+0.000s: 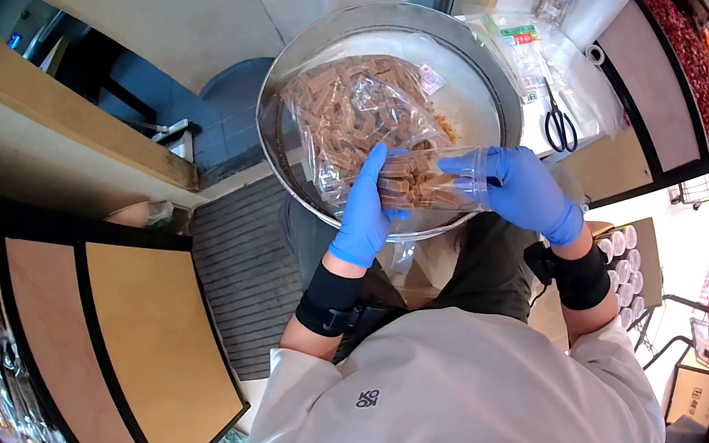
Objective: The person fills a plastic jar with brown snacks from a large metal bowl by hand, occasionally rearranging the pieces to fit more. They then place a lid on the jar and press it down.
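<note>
A clear plastic jar lies tilted on its side over a large round metal pan, with brown stick-like pieces inside. My left hand, in a blue glove, is wrapped round the jar's closed end. At the jar's mouth is my right hand, also blue-gloved, its stretched fingers reaching inside toward the pieces. Whether those fingertips pinch a piece is hard to see. Beyond the jar, a large clear bag full of similar brown pieces rests in the pan.
Black-handled scissors lie on the white surface at the right, near a plastic roll and loose bags. Several white-lidded jars stand low at the right. A panelled cabinet is on the left, beside a grey ribbed mat.
</note>
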### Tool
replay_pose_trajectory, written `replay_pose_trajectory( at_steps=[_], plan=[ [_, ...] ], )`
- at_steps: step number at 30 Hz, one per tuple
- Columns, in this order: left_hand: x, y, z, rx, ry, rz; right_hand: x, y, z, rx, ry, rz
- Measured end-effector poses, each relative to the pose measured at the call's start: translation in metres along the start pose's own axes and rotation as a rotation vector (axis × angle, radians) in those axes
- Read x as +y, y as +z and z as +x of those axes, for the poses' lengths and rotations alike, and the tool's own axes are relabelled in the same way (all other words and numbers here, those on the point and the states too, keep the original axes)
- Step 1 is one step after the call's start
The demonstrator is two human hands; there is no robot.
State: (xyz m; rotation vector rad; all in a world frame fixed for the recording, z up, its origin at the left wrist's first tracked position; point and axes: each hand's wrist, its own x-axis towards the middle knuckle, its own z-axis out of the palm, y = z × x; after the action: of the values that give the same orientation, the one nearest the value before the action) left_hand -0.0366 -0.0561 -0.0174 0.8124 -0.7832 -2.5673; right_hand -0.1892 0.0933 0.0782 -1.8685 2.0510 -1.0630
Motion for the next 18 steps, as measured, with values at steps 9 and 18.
replay_pose_trajectory(
  at_steps=[9, 18],
  plan=[
    [-0.009, -0.001, 0.003, 0.015, 0.141, 0.147, 0.025, 0.011, -0.009, -0.107, 0.209, 0.180],
    [-0.010, 0.002, 0.000, 0.050, 0.147, 0.179, 0.017, 0.010, -0.013, -0.086, 0.274, 0.311]
  ],
)
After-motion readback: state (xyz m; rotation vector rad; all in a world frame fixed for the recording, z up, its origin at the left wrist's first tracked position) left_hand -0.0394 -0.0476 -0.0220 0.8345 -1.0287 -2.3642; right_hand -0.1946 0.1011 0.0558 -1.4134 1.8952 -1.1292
